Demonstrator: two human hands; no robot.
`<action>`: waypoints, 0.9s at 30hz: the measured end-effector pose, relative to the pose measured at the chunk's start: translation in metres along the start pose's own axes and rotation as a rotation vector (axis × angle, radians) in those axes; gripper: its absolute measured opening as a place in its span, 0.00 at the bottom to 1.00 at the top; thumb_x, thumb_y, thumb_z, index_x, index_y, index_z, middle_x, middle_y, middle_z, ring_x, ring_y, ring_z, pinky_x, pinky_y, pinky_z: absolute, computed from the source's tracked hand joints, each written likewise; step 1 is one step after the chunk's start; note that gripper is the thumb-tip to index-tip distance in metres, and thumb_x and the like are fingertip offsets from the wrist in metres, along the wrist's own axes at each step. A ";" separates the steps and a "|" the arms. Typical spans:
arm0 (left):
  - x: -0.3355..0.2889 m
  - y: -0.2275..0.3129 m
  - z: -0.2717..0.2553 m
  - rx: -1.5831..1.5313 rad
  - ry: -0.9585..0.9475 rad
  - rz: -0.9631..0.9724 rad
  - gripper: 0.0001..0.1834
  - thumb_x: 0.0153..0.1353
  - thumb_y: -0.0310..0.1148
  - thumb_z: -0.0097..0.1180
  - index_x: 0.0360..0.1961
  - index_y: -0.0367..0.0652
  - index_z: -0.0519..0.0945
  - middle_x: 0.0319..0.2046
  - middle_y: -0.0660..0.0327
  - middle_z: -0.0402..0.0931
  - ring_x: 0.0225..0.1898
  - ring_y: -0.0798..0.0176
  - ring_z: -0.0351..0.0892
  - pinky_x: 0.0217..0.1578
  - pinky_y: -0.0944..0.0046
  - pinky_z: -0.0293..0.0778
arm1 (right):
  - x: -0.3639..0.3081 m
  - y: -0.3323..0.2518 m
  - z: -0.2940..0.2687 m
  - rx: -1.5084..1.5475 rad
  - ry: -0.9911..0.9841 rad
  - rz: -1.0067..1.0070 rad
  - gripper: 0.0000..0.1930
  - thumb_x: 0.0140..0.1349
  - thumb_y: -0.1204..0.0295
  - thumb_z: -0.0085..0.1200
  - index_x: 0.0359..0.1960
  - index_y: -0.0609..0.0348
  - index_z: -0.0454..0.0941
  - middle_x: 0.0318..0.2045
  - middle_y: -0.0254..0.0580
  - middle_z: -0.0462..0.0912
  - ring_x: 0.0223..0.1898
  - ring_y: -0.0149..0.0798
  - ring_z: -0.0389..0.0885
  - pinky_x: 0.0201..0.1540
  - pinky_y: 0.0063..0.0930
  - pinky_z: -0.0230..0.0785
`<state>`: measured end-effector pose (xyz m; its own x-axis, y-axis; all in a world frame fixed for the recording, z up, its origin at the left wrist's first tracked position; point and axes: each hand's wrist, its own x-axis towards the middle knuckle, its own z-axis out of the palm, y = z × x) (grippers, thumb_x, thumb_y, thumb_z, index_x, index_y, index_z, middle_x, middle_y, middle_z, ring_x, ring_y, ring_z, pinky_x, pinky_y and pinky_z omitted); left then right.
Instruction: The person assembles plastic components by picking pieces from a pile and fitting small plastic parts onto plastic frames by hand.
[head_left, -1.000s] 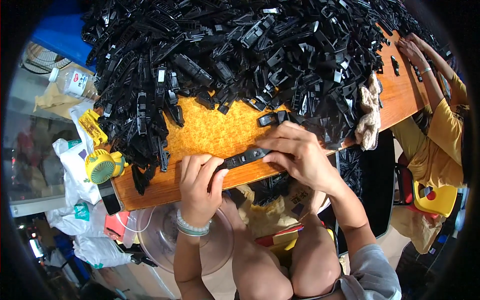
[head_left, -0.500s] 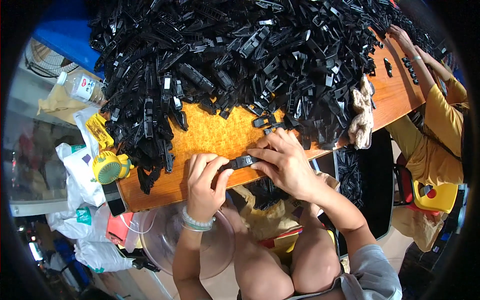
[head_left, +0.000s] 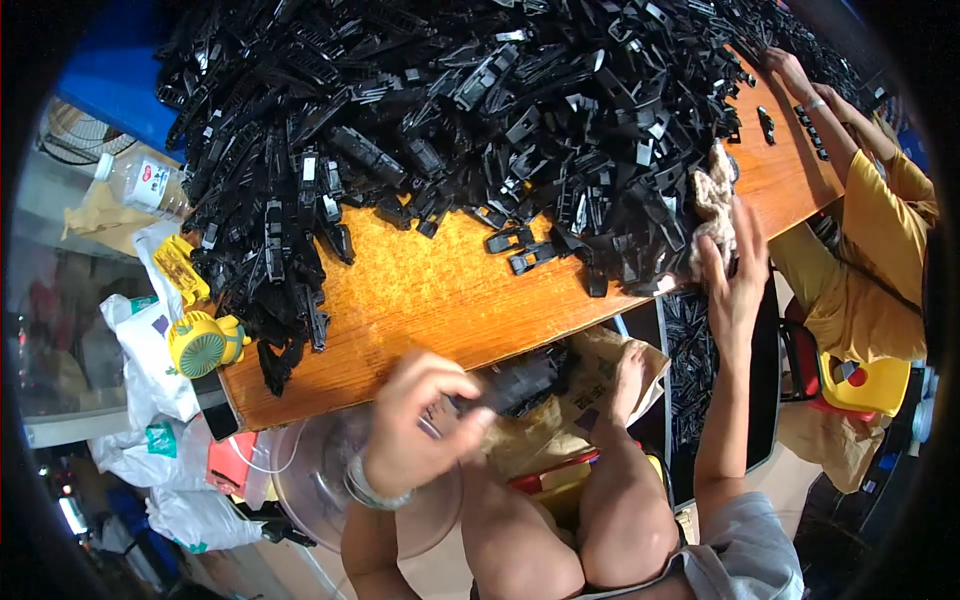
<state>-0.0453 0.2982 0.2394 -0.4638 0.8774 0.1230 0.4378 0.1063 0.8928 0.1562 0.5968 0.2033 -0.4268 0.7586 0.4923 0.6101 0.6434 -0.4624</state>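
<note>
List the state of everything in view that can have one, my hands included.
Left hand: blurred, curled around a black plastic part
Right hand: open, fingers spread; contact with the cloth unclear
Pale cloth: crumpled
Black plastic pieces: heaped loosely
Plastic bottle: capped
Phone: screen dark
Yellow-green handheld fan: running or off, cannot tell
Paper bag: open

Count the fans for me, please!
2: a yellow-green fan left of the table, and a wire-caged fan beyond the bottle. More may be hidden.
</note>
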 end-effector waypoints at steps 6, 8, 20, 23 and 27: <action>-0.009 -0.008 0.013 0.156 -0.014 0.053 0.23 0.45 0.30 0.74 0.43 0.36 0.80 0.37 0.54 0.76 0.39 0.52 0.76 0.42 0.57 0.74 | 0.011 0.040 -0.005 0.760 0.293 0.387 0.16 0.69 0.66 0.50 0.49 0.66 0.78 0.40 0.41 0.82 0.40 0.31 0.81 0.44 0.26 0.74; -0.012 -0.008 0.014 0.145 0.037 0.089 0.24 0.45 0.28 0.74 0.44 0.36 0.80 0.38 0.54 0.76 0.39 0.52 0.77 0.41 0.59 0.74 | 0.014 0.024 -0.035 0.990 0.595 0.402 0.19 0.70 0.64 0.45 0.53 0.66 0.74 0.44 0.46 0.81 0.46 0.38 0.81 0.47 0.32 0.76; -0.012 -0.019 0.018 0.695 0.569 0.311 0.26 0.51 0.33 0.71 0.50 0.40 0.77 0.53 0.51 0.72 0.52 0.43 0.71 0.51 0.47 0.70 | -0.041 -0.144 0.037 0.495 -0.317 -0.724 0.25 0.55 0.71 0.57 0.57 0.60 0.73 0.59 0.52 0.72 0.61 0.54 0.70 0.64 0.48 0.62; 0.008 -0.023 0.011 0.729 0.208 0.180 0.28 0.59 0.36 0.60 0.61 0.43 0.73 0.61 0.48 0.68 0.62 0.39 0.63 0.62 0.42 0.58 | -0.065 -0.154 0.050 0.511 -0.421 -0.639 0.25 0.56 0.75 0.59 0.58 0.66 0.72 0.57 0.56 0.73 0.59 0.56 0.73 0.60 0.47 0.67; 0.036 -0.020 0.002 0.690 0.120 0.158 0.25 0.64 0.33 0.54 0.62 0.38 0.72 0.57 0.46 0.71 0.62 0.40 0.64 0.63 0.48 0.59 | -0.046 -0.156 0.060 0.412 -0.449 -0.610 0.24 0.57 0.75 0.57 0.57 0.68 0.72 0.59 0.57 0.72 0.62 0.56 0.70 0.62 0.45 0.65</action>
<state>-0.0697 0.3289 0.2249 -0.4191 0.8533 0.3101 0.8751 0.2888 0.3882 0.0403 0.4681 0.2085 -0.8776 0.1815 0.4437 -0.0651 0.8718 -0.4854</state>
